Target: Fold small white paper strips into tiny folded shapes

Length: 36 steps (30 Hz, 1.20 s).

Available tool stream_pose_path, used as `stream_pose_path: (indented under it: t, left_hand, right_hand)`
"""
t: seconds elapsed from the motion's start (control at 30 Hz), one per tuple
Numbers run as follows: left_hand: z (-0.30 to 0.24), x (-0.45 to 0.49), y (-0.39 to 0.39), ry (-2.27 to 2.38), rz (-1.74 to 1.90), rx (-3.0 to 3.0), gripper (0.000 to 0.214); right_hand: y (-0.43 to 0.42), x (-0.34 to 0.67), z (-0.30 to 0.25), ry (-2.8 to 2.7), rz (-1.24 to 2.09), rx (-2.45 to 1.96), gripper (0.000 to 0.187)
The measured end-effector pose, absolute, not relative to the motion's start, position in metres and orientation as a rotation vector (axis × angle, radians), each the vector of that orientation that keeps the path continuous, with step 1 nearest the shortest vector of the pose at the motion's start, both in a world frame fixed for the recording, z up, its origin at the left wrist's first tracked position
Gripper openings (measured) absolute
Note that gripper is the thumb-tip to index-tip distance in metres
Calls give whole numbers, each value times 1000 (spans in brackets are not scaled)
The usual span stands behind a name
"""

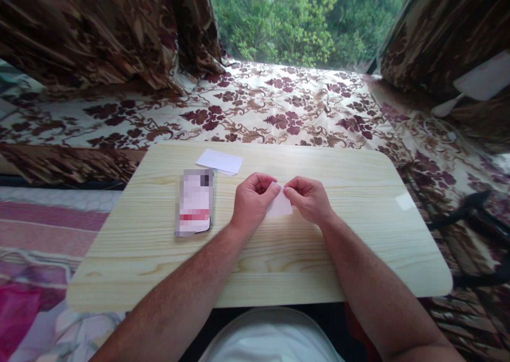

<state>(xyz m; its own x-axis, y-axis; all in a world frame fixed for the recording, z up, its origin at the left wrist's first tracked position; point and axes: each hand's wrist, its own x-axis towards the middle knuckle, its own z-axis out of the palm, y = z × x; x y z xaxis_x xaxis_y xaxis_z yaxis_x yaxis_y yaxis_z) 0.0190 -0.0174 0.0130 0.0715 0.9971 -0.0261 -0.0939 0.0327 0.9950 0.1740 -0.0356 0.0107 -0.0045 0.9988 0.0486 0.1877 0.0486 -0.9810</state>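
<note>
A small white piece of paper (279,206) lies at the middle of a light wooden table (358,234), and both hands are on it. My left hand (252,199) is curled, its fingertips pinching the paper's upper left edge. My right hand (309,197) is curled too and pinches the paper's upper right edge. The fingertips of the two hands nearly meet above the paper.
A phone (194,202) lies flat on the table left of my left hand. A few white paper sheets (219,161) rest near the table's far edge. A flowered bedspread (279,107) surrounds the table, with curtains (99,33) and a window behind.
</note>
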Motion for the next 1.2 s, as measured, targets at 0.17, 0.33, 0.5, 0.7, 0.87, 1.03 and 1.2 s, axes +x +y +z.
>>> stream_pose_path:
  t: [0.17,0.33,0.5,0.7,0.87,1.03,1.2]
  left_hand:
    - [14,19,-18,1109,1178,1174,25]
    - [11,18,-18,1096,1160,1171,26]
    - [7,17,-16,1071,1104,1203,25]
    - [7,17,-15,1089,1128,1147,22]
    - [8,17,-14,1062,1120,1049,23]
    - [5,16,-13,1038,1131,1010,22]
    - [2,15,-13,1030,1132,1006,22]
  right_hand:
    - [-35,174,9,-1381,1031,-1313,20]
    - [-35,174,4,-1388,975,-1303,19]
    - [-37,172,7,-1419,904,-1344,21]
    - [-39,170,13,-1471,839,-1352,21]
    - [-39,170,13,-1490,817,-1371,21]
    - [-39,171,14,-1514,807,-1359,20]
    - [-40,171,13,-1529,794,-1364,21]
